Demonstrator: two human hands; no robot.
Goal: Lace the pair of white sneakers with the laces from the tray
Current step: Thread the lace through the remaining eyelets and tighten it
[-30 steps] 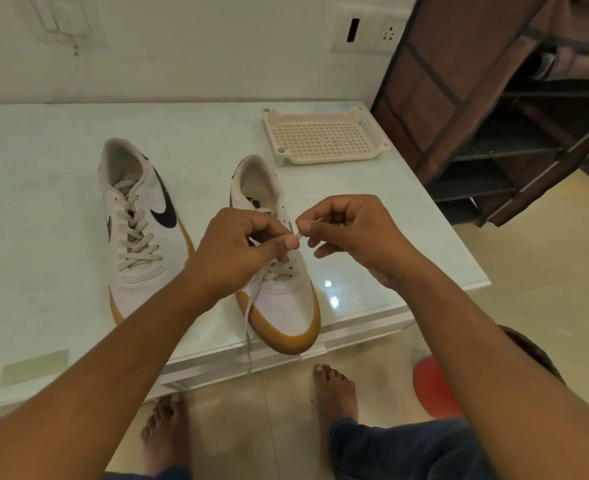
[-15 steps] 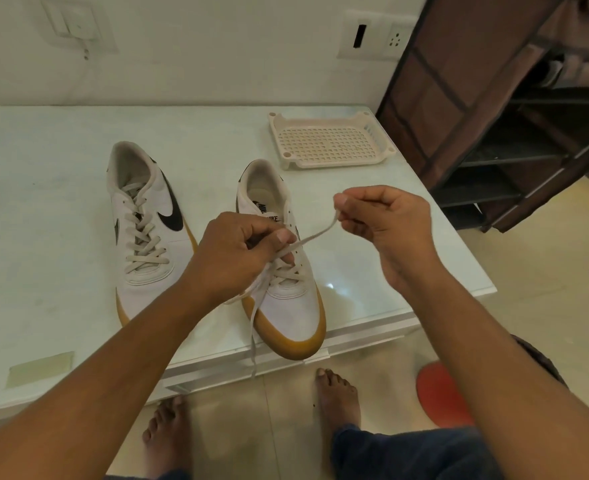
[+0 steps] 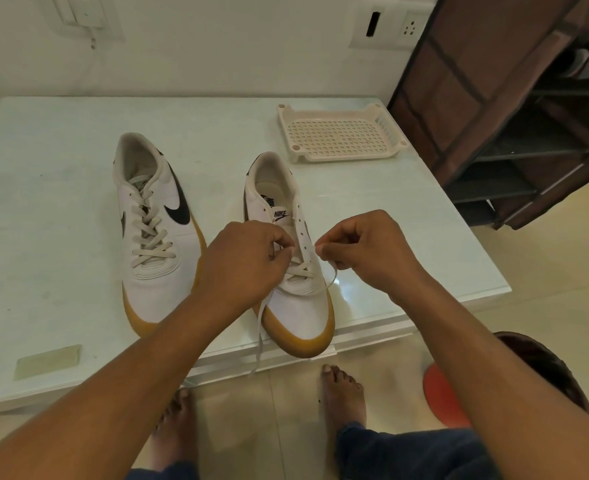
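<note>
Two white sneakers with tan soles stand on the pale table [image 3: 61, 140], toes toward me. The left sneaker [image 3: 154, 233] is laced almost to the top. The right sneaker [image 3: 293, 258] has lace only across its lowest eyelets. My left hand [image 3: 248, 265] rests on the right sneaker's left side, fingers closed on the lace [image 3: 298, 270]. My right hand [image 3: 366, 251] pinches the lace's tip at an eyelet on the shoe's right side; a slack loop curves below it. The lace's other end [image 3: 260, 336] hangs over the table's front edge.
A perforated cream tray [image 3: 338, 133] sits at the table's back right, with nothing in it. A dark shoe rack [image 3: 515, 109] stands right of the table. My bare feet [image 3: 341, 393] are on the tiled floor by a red stool [image 3: 438, 393]. A pale sticker [image 3: 47, 360] lies front left.
My right hand pulled the lace out to the right, then came back down to the right sneaker's eyelets. The lace, taut half a second ago, now hangs in a slack loop.
</note>
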